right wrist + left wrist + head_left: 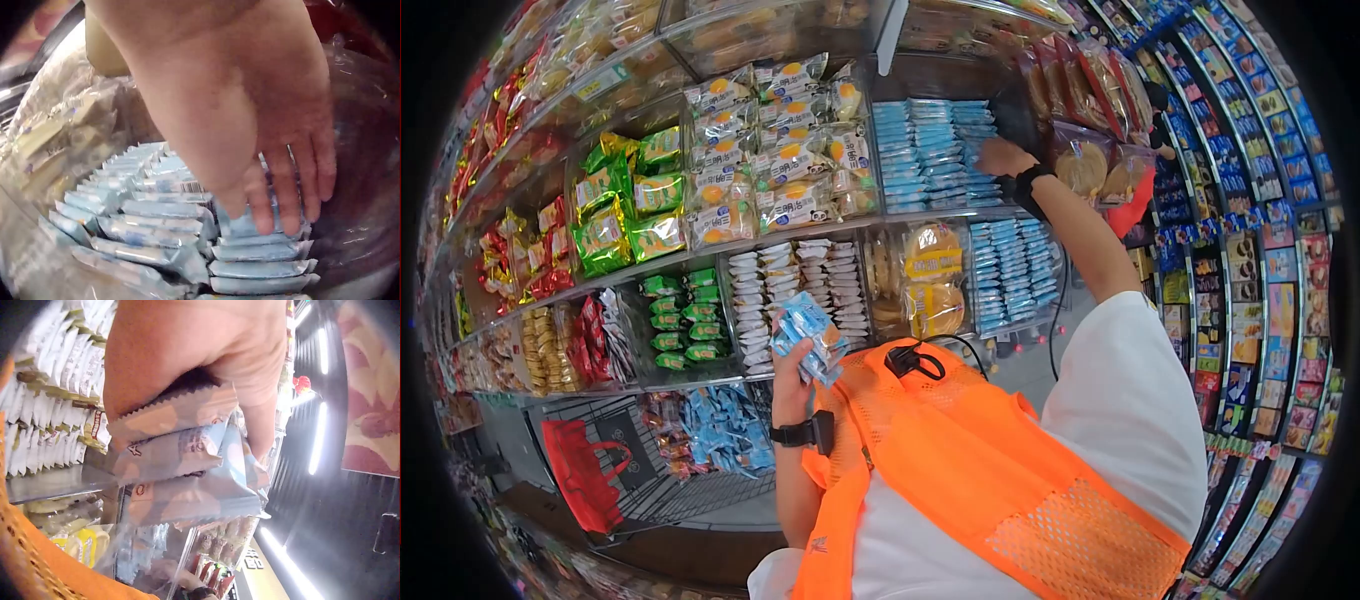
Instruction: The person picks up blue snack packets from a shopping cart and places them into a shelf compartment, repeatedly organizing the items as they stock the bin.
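Observation:
My left hand [792, 372] grips several light blue packets [810, 335] in front of the lower bins; in the left wrist view the packets [187, 469] lie stacked between thumb and fingers. My right hand [1006, 160] reaches into the upper bin of light blue packets [925, 150]. Seen from the right wrist, that hand [250, 119] has its fingers extended over the right-hand column of packets [259, 269], touching or just above them. Whether it holds a packet cannot be seen.
Bins of white packets [750, 310], yellow-labelled pastries [933, 280] and green packets [670, 330] line the shelf. Bagged round breads [1085, 165] hang at the right of the upper bin. A cart [690, 500] with a red bag [585, 475] stands below left.

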The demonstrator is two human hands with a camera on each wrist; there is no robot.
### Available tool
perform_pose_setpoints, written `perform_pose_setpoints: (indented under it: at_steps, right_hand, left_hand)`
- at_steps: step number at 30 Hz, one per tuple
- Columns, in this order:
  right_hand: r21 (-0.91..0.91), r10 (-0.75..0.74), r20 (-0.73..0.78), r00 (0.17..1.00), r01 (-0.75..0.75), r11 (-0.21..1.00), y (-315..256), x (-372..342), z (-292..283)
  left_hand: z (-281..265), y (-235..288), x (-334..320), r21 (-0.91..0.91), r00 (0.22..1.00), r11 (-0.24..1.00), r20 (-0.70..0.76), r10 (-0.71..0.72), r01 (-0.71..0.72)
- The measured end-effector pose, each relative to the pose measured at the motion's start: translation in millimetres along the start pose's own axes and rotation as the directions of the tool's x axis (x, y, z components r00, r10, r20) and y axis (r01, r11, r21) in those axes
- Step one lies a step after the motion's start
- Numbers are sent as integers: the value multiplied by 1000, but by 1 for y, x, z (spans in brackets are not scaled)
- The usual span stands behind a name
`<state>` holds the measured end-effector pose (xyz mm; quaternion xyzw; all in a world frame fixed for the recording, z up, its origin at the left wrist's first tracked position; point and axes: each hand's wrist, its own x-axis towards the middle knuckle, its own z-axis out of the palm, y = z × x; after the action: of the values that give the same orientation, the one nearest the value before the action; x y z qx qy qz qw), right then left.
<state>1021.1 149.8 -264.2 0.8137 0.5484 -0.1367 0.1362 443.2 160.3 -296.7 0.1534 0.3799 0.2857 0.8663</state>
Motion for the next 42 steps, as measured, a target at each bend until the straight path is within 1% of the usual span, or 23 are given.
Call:
perform_pose_setpoints:
  at_steps: [2, 5, 8, 11, 12, 13, 15, 16, 18, 20, 22, 23, 24, 25, 27, 30, 31, 32, 34, 36, 38, 40, 42]
  right_hand:
    - [-71, -154, 192, 969, 170, 983, 9, 19, 6]
    - [-116, -144, 118, 982, 158, 981, 15, 32, 0]
    - [313, 63, 225, 972, -134, 940, -32, -13, -53]
    - [380, 142, 210, 967, -215, 900, -36, -11, -46]
    - [331, 139, 274, 952, -229, 915, -35, -5, -49]
    - [381, 80, 287, 955, -190, 905, -24, 2, -47]
    - [134, -242, 116, 963, 226, 965, 67, 101, 44]
    - [143, -271, -24, 962, 271, 952, 62, 95, 34]
    - [120, -311, -302, 901, 360, 925, 53, 76, 12]
    - [-246, -547, -129, 827, 507, 826, 87, 108, 23]
    - [-544, -673, 117, 731, 614, 572, 114, 134, 36]
    - [-506, -791, -141, 595, 644, 575, 123, 137, 37]
    - [-428, -606, -141, 783, 504, 750, 131, 159, 61]
    - [-349, -372, -130, 919, 308, 885, 139, 178, 79]
    - [-35, -253, -244, 936, 252, 967, 136, 175, 89]
    - [-41, -66, 0, 998, 66, 997, 90, 154, 39]
    - [-142, -125, 45, 991, 131, 981, 85, 150, 27]
    - [-165, -103, 59, 993, 112, 980, 80, 142, 14]
    - [-83, 101, 18, 995, -99, 992, 33, 107, -33]
    - [20, 288, 85, 954, -290, 957, -18, 68, -83]
    - [37, 294, 479, 827, -353, 935, -1, 82, -76]
    - [32, 213, 789, 577, -384, 923, 12, 92, -60]
    - [25, 78, 965, 250, -386, 922, 22, 96, -39]
  left_hand:
    - [4, 1, 2, 30, 999, 999, 25, 40, -41]
    - [14, 5, 2, 60, 997, 996, 37, 70, -72]
    - [20, 3, -2, 79, 996, 994, 40, 75, -78]
    - [18, 2, -2, 101, 996, 993, 65, 57, -63]
    - [16, 1, -3, 105, 997, 993, 63, 51, -58]
    - [11, 1, -3, 109, 997, 992, 59, 51, -57]
    - [0, -3, -9, 28, 994, 997, 70, -80, 78]
    - [21, 1, -26, -67, 991, 992, 90, -99, 106]
    - [36, 9, -32, -53, 991, 996, 117, -72, 79]
    - [42, 9, -26, 31, 992, 999, 129, 14, -18]
    - [26, 0, -5, 134, 983, 981, 138, 121, -140]
    - [23, 0, -2, 136, 977, 975, 143, 159, -178]
    - [23, 3, -4, 100, 978, 980, 138, 158, -172]
    - [28, 0, -4, 70, 976, 983, 148, 158, -169]
    - [21, -10, 4, 108, 977, 975, 113, 182, -194]
    - [19, -14, 7, 101, 977, 974, 94, 192, -201]
    - [19, -15, 7, 104, 979, 975, 85, 186, -195]
    - [18, -17, 8, 110, 981, 977, 78, 176, -184]
    - [20, -15, 10, 129, 984, 977, 74, 161, -170]
    - [20, -14, 12, 164, 986, 973, 70, 150, -160]
    - [20, -16, 14, 181, 986, 969, 62, 157, -166]
    - [28, -10, 7, 165, 992, 979, 59, 113, -122]
    - [32, -5, 7, 161, 994, 982, 65, 89, -98]
